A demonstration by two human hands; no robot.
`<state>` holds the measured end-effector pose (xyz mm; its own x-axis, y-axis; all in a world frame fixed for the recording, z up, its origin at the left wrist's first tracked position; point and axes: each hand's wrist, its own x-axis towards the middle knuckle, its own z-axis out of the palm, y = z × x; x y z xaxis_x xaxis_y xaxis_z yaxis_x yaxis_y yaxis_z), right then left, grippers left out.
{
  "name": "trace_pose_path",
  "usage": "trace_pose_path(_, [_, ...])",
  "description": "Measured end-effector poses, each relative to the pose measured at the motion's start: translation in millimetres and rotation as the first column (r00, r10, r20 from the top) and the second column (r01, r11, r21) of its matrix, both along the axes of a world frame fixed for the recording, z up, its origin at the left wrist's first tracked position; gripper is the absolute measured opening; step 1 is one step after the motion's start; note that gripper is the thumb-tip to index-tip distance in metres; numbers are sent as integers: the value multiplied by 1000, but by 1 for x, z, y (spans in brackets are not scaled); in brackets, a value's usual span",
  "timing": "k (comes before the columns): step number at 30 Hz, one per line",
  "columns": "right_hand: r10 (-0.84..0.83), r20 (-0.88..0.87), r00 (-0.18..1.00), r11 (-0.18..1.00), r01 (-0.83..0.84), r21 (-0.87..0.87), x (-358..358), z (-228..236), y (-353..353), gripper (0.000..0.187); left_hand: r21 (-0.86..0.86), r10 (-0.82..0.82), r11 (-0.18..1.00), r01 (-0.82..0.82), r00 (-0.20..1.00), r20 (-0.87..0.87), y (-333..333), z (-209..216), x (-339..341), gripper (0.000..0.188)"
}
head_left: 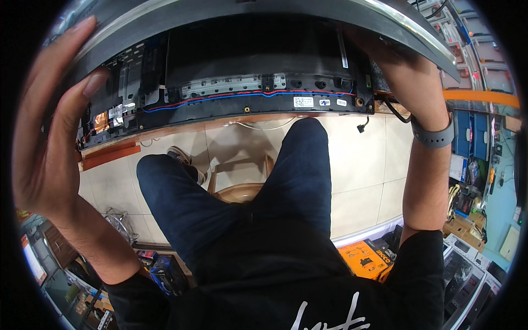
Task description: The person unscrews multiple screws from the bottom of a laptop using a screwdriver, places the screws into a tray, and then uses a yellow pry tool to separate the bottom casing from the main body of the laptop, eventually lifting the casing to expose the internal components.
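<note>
A dark panel [231, 12] with a silvery strip along it slants across the top of the head view. My left hand [52, 126] is at its left end, index finger over the outer face and thumb below the edge. Beneath it lies an open black laptop chassis [220, 107] with a large black battery [247, 55]. A red and blue cable pair [214, 97] runs along the chassis's near side. My right hand [410, 82] reaches under the panel's right end, beside the chassis; its fingers are hidden in shadow, and a grey wristband [433, 132] is on the wrist.
The laptop chassis rests on a wooden table edge [220, 120]. A short black cable with a connector [363, 125] hangs past that edge. My knees are below, over a wooden stool [239, 192] on a tiled floor. An orange box [363, 261] stands at lower right, with stocked shelves [478, 137] beyond.
</note>
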<state>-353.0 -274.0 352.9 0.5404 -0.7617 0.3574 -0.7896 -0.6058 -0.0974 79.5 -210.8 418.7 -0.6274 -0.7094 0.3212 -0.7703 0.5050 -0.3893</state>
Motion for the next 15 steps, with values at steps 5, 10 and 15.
trace_pose_path(5, [30,113,993,996,-40,83,-9,-12,-3,22,-277,-739,619,735,426,-521,-65,-43,-26,40])
trace_pose_path(10, [77,49,996,997,-79,22,-10,-12,-5,22,-390,-784,588,709,381,-491,-75,-53,-23,40])
trace_pose_path(15, [69,80,994,994,-75,77,-38,-23,-13,26,-210,-666,726,655,594,-451,-49,-27,-25,39])
